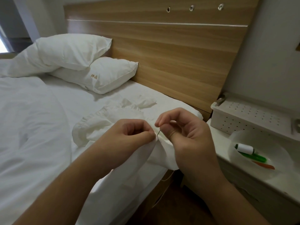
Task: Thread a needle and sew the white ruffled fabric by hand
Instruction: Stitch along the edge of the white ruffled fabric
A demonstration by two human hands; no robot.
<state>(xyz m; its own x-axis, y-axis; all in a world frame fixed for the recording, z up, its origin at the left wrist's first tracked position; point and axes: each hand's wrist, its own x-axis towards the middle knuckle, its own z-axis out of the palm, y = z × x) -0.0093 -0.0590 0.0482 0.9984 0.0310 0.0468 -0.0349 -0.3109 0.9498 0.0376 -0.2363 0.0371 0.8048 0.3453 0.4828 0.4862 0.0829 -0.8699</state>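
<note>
At centre frame the right hand (181,132) is pinching the needle (158,132) between thumb and forefinger, driving it into the white ruffled fabric (107,120), whose fold the left hand (138,132) is clamping tight. Keeping that fold taut should give a cleaner stitch. The bed (40,119) edge is dropping away just below; open room is lying to the lower right, short of the bowl (259,171).
</note>
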